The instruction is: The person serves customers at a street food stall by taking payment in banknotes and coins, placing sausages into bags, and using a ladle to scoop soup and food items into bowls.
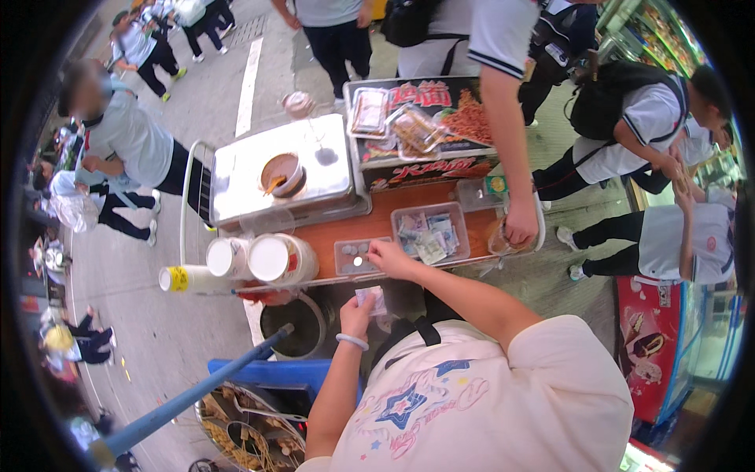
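My left hand (356, 315), with a pale ring on its wrist, holds a folded banknote (371, 300) in front of my body, below the cart's edge. Over the small clear plastic coin tray (339, 259) my right hand (386, 258) has its fingertips close together at the tray's right part; whether a coin is between them is too small to tell. Several coins (349, 249) lie in that tray. Just right of it stands a clear plastic box (463, 236) with loose banknotes (430, 245). Another person's hand (521, 223) reaches into a plastic container or bag (501, 239) at the cart's right end.
The cart also bears a metal lid (236, 153) with a sauce tub (281, 174), packed food trays (416, 127) and stacked lidded cups (274, 258). A blue pole (194, 386) slants over a round pan of skewers (236, 430) at the lower left. Several people stand around the cart.
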The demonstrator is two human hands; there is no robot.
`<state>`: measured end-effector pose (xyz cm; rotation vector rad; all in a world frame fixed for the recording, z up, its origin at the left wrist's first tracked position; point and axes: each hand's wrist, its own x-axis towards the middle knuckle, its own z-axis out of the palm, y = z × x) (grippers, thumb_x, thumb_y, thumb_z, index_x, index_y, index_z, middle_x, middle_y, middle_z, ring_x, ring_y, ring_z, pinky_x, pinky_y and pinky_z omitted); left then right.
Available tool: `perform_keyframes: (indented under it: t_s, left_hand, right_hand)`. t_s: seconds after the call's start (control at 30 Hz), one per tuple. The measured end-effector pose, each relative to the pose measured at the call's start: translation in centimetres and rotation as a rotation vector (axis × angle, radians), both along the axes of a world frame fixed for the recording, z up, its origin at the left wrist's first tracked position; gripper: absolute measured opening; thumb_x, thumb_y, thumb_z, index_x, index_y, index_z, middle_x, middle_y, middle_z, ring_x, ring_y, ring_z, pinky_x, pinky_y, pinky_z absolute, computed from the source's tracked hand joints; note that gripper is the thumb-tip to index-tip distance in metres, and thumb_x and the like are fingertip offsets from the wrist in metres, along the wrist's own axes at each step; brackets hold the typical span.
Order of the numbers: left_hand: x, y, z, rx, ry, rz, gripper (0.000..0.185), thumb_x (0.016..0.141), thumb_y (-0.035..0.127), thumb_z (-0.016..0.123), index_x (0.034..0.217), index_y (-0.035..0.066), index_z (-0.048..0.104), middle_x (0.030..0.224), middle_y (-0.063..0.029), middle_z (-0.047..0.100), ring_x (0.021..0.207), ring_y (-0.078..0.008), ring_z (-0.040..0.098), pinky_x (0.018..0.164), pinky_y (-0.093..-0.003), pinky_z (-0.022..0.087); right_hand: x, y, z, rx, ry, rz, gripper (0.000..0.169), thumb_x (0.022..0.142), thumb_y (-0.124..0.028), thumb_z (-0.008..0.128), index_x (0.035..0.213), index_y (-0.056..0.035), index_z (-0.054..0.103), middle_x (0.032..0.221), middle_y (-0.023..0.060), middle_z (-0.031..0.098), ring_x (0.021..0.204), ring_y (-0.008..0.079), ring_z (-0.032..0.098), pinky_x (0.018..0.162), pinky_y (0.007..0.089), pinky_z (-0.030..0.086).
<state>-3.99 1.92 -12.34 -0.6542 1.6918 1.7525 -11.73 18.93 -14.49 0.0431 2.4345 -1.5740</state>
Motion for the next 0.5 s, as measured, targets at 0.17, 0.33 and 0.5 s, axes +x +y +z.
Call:
perform_keyframes:
  t_s: [0.17, 0.33, 0.5]
  left_hand:
    - [-5.0, 7.5, 2.9, 0.002, 0.094, -0.163, 0.017, 0.087, 0.02, 0.061, 0.098, 0.007, 0.064, 0.086, 0.001, 0.062, 0.078, -0.0077, 0.056, 0.064, -0.0228, 0.042]
    - [-9.2, 17.4, 6.2, 0.614, 0.046, -0.114, 0.021, 0.094, 0.02, 0.049, 0.112, 0.009, 0.055, 0.104, -0.0017, 0.061, 0.095, -0.0154, 0.058, 0.079, -0.0335, 0.048]
    - [-13.8, 28.5, 7.1, 0.877, 0.038, -0.135, 0.024, 0.098, 0.022, 0.04, 0.117, 0.011, 0.051, 0.114, -0.0042, 0.057, 0.104, -0.019, 0.055, 0.09, -0.0372, 0.046]
  right_hand:
    - [2.0, 6.5, 8.2, -0.002, 0.145, -0.05, 0.015, 0.082, -0.015, 0.061, 0.084, -0.0007, 0.058, 0.074, 0.0167, 0.061, 0.068, 0.0317, 0.06, 0.062, 0.0387, 0.046]
    - [1.2, 15.0, 11.9, 0.115, 0.447, -0.257, 0.011, 0.078, -0.01, 0.06, 0.084, -0.0009, 0.059, 0.077, 0.0173, 0.06, 0.074, 0.0333, 0.06, 0.066, 0.0392, 0.047]
    - [-2.5, 22.2, 13.0, 0.224, 0.623, -0.573, 0.008, 0.077, -0.005, 0.057, 0.083, -0.0004, 0.06, 0.079, 0.0154, 0.058, 0.076, 0.0317, 0.058, 0.067, 0.0373, 0.046]
